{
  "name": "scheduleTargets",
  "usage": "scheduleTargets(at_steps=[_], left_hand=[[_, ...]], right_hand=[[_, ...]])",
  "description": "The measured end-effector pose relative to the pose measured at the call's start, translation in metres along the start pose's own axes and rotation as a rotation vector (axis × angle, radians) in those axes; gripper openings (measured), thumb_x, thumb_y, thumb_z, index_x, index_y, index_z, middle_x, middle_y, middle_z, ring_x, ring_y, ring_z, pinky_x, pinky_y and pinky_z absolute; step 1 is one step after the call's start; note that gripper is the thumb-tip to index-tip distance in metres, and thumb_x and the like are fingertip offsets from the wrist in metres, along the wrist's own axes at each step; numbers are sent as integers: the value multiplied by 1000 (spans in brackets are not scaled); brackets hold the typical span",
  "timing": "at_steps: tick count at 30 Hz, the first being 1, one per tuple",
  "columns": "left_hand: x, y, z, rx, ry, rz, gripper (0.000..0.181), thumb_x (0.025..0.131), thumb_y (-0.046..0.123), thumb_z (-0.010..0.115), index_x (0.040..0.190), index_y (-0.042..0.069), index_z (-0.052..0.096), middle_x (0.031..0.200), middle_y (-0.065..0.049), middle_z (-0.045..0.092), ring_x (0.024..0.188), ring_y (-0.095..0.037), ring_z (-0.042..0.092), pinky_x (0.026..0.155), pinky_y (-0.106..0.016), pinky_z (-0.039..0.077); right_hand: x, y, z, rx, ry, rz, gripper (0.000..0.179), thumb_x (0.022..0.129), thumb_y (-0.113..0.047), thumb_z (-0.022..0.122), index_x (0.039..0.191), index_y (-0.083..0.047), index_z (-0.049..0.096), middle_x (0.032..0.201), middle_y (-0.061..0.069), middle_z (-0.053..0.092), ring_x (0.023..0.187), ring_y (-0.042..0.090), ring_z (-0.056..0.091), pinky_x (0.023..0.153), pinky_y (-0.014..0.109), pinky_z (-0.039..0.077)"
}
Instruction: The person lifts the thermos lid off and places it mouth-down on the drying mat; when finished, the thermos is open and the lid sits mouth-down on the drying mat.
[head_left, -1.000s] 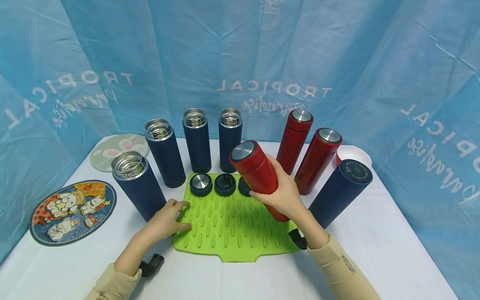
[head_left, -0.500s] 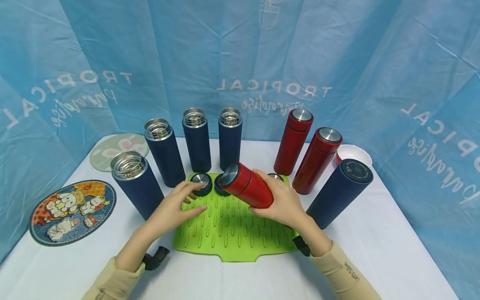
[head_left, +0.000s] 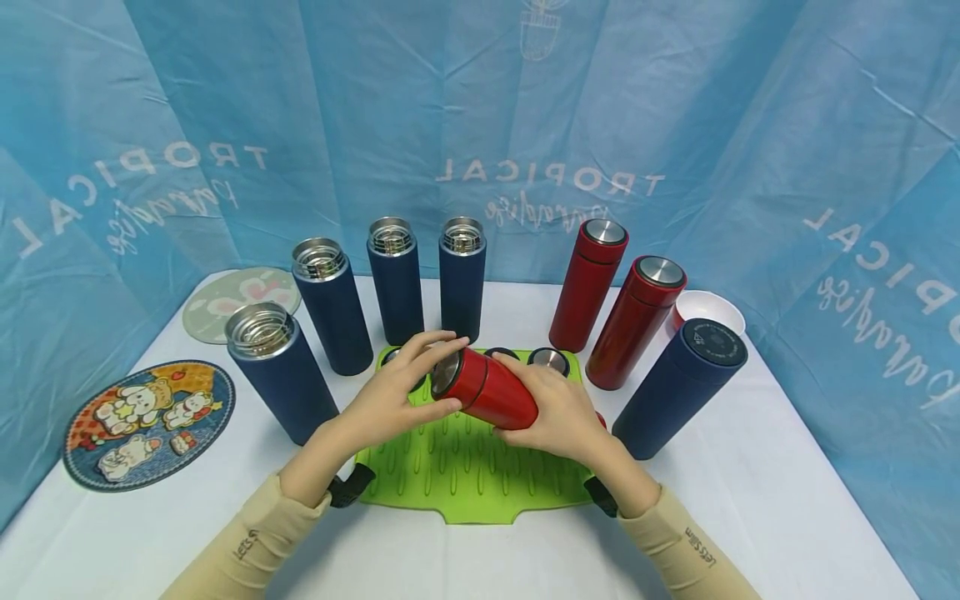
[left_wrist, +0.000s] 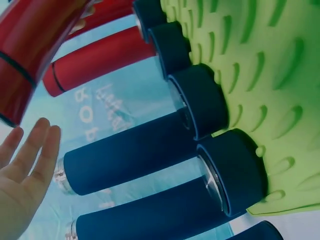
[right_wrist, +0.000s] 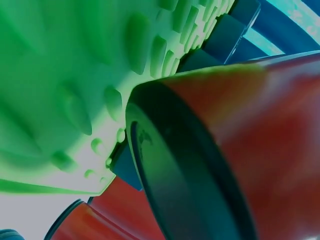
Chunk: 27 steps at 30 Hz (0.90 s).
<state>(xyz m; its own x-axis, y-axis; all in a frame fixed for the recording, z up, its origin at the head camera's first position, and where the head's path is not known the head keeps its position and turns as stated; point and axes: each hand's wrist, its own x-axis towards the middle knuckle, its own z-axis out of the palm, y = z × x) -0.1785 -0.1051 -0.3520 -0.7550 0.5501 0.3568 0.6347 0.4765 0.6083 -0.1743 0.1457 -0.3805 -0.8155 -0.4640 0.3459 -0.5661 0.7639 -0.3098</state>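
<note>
My right hand [head_left: 561, 412] grips a red thermos [head_left: 498, 390] around its body and holds it tilted above the green studded mat [head_left: 450, 479]. Its silver-topped lid points left, toward my left hand [head_left: 386, 404]. The left hand's fingers are extended around the lid end; in the left wrist view, the fingers [left_wrist: 32, 160] show a gap to the thermos [left_wrist: 45, 40]. The right wrist view shows the thermos's dark base [right_wrist: 175, 165] close up. Several dark blue lids [left_wrist: 200, 95] sit along the mat's far edge, partly hidden by the hands and thermos in the head view.
Several uncapped navy thermoses [head_left: 288, 379] stand at the left and back. Two capped red thermoses [head_left: 588, 287] and an upside-down navy one [head_left: 675, 392] stand at right, near a white bowl [head_left: 712, 310]. An oval cartoon placemat [head_left: 150, 425] and a pale round mat [head_left: 232, 300] lie left.
The red thermos has tipped further over and moved lower and slightly left in my right hand. My left hand has come from the mat's left edge up to the lid end.
</note>
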Motion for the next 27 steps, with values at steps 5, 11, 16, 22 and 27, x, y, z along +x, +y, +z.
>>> scheduleTargets(at_steps=[5, 11, 16, 22, 27], left_hand=[[7, -2, 5, 68, -37, -12, 65, 86, 35, 64, 142, 24, 34, 139, -4, 38, 103, -20, 54, 77, -37, 50], [13, -7, 11, 185, -60, 20, 61, 90, 44, 55, 141, 19, 32, 124, -5, 48, 87, -15, 56, 69, -31, 49], [15, -12, 16, 335, 11, 86, 69, 91, 66, 24, 131, 12, 40, 106, -7, 54, 73, -17, 56, 62, -32, 48], [16, -13, 21, 451, 123, 118, 73, 89, 67, 7, 121, 12, 43, 89, -6, 54, 63, -18, 52, 57, -33, 45], [16, -13, 23, 458, 152, 101, 72, 89, 67, 7, 120, 13, 43, 88, -5, 55, 61, -18, 53, 56, -32, 45]], right_hand=[[0, 2, 1, -4, -1, -7, 87, 64, -44, 78, 139, -29, 37, 105, 0, 62, 88, 16, 57, 66, 33, 51], [2, 5, 3, -18, -24, -14, 87, 64, -46, 77, 139, -30, 36, 102, -1, 62, 86, 14, 57, 64, 30, 50], [3, 3, 7, -39, -27, -1, 87, 64, -45, 77, 139, -32, 36, 100, -1, 62, 85, 14, 56, 62, 29, 49], [4, -3, 8, -88, -15, 23, 88, 62, -43, 78, 139, -33, 36, 97, -1, 61, 81, 14, 56, 59, 30, 49], [4, -4, 8, -121, 10, 12, 88, 61, -41, 78, 139, -31, 37, 95, 1, 61, 79, 15, 56, 59, 31, 50]])
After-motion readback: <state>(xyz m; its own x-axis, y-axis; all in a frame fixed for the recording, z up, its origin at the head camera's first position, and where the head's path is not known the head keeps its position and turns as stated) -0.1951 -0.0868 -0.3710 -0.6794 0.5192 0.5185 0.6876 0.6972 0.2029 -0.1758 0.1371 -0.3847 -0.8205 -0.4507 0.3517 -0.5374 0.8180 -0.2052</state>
